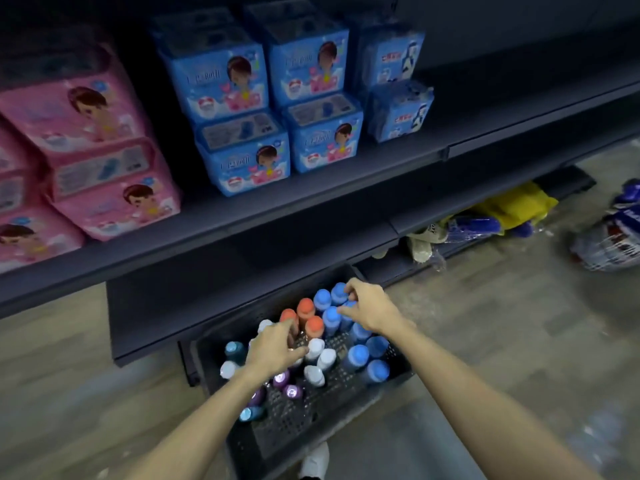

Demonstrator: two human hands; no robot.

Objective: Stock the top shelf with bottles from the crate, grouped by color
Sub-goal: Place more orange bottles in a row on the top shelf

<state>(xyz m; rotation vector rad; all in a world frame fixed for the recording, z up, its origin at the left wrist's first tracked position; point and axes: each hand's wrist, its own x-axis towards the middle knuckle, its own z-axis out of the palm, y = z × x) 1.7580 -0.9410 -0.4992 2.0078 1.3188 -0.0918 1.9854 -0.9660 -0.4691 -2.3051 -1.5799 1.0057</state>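
The crate (pixel 311 410), a black perforated plastic bin, sits on the floor (pixel 519 341) at 6 o'clock in the head view, tucked against the foot of the dark shelving unit. It holds upright bottles grouped by cap colour: blue-capped bottles (pixel 356 355) along its 3 o'clock side, orange-capped bottles (pixel 306 308) at 12 o'clock, white-capped bottles (pixel 317 348) near the centre, purple bottles (pixel 287 384) at 7 o'clock, and a teal bottle (pixel 235 351) at 9 o'clock.

The left hand (pixel 273 348) hovers over the centre-left of the crate, its fingers curled down among the white and orange caps; whether they grip a bottle cannot be told. The right hand (pixel 369 306) is at the crate's 1 o'clock corner, its fingers pinched around the tops of the blue-capped bottles there; a firm grip cannot be confirmed.

Above the crate, the shelf (pixel 311 202) carries pink packages (pixel 86 150) at 9 o'clock and blue packages (pixel 277 116) at 12 o'clock; its section at 2 o'clock is bare. A lower shelf at 3 o'clock holds yellow and blue bagged goods (pixel 502 213). A white shoe (pixel 315 460) shows below the crate.
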